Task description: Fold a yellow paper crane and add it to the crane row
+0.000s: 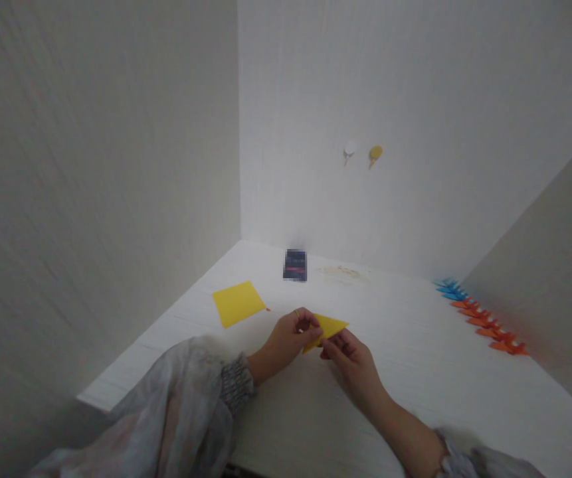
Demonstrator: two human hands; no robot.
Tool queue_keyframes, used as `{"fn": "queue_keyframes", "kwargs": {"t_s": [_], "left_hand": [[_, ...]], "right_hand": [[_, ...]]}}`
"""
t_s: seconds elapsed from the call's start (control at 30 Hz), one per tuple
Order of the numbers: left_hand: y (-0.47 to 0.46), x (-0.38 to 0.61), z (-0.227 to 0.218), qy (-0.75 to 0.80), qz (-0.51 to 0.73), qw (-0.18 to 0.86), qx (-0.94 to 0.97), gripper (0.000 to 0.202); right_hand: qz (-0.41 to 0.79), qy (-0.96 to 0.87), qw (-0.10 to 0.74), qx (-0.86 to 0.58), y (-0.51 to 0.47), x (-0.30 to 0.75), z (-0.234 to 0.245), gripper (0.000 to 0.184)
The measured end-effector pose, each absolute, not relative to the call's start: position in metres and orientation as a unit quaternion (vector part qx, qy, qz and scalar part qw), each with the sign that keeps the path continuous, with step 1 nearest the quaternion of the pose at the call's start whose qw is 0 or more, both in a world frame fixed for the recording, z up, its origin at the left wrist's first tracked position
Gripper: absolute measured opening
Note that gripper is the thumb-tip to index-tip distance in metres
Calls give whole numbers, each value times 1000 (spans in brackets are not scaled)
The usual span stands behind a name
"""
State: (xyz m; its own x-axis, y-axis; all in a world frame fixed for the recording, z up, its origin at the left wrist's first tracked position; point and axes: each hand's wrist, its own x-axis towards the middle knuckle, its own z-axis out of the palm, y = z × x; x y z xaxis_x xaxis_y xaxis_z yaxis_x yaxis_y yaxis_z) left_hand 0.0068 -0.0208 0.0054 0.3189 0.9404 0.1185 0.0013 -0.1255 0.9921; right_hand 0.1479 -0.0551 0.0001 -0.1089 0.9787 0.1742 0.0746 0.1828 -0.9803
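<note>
A piece of yellow paper (331, 325), folded to a triangle, is held a little above the white table between both hands. My left hand (293, 335) pinches its left side, thumb on the near face and fingers curled behind. My right hand (351, 358) grips the lower right edge between thumb and fingers. Parts of the paper are hidden behind the fingers. To the left of my hands, a flat yellow sheet (238, 303) lies on the table, with a tiny red-orange scrap (268, 309) by its right corner.
A dark, blurred rectangular object (295, 265) stands near the back wall. Along the right wall runs a row of folded paper figures, blue (450, 289) at the back and orange (487, 326) nearer. White (350, 150) and yellow (376, 153) hooks are on the back wall.
</note>
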Motion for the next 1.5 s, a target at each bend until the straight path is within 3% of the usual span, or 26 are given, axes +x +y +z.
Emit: {"fn": "queue_keyframes", "kwargs": {"t_s": [0.47,0.73,1.5], "left_hand": [[-28,3,13,347,448,492,661,19],[-23,7,2,324,430,604,587,29],[-24,5,6,309,401,669,544,29]], "right_hand": [[322,-683,445,-482,-58,152,2,17],[269,-710,419,-499,-61,152,10,14],[313,-684,444,-488,-59,155,6,19]]}}
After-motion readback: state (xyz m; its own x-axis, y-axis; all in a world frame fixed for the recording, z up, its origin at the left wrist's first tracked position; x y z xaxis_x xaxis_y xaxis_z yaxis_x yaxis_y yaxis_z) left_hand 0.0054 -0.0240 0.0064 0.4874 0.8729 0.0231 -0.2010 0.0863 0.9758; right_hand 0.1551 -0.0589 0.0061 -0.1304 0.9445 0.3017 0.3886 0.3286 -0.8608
